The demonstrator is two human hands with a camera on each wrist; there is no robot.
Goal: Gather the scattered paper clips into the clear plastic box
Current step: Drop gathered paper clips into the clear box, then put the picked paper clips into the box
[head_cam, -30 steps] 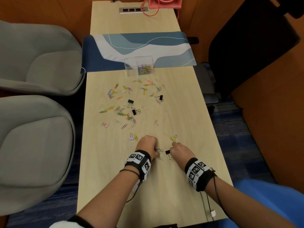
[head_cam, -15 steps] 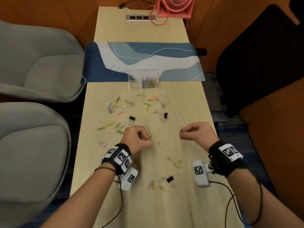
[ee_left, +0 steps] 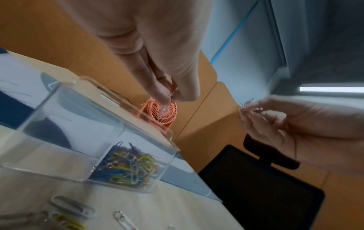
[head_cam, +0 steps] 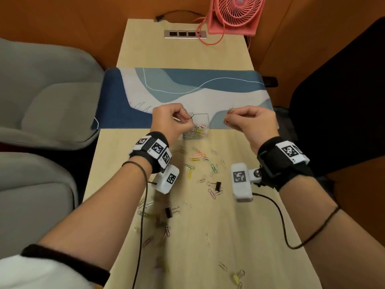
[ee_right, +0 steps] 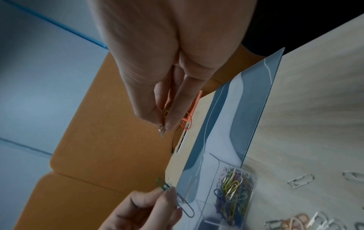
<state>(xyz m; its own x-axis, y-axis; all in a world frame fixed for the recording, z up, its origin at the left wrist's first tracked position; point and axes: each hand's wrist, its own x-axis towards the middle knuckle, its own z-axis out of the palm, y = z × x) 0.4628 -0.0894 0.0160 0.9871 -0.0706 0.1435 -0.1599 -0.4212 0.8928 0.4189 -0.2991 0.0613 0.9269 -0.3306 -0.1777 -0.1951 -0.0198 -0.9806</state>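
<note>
L hand (head_cam: 173, 119) grip: fingertips pinch a few clips (head_cam: 191, 117), one green, one grey; it hangs over the near-left rim of the box (head_cam: 205, 122). In the R wrist view the grey clip (ee_right: 186, 207) dangles from that pinch just beside the box wall. R hand (head_cam: 250, 120) grip: thumb and fingers pinch a small bunch of clips (head_cam: 230, 110), one yellow, held up to the right of the box and apart from it, over the mat (head_cam: 229, 88).

Box sits at the mat's near edge, between the two grips, w/ a pile of coloured clips (ee_left: 128, 165) in its right part. More loose clips (head_cam: 200, 159) lie on the table (head_cam: 239, 236) nearer the person than both grips, along w/ black binder clips (head_cam: 217, 185). Pink fan (head_cam: 235, 15) stands at the far end, well beyond the grips.
</note>
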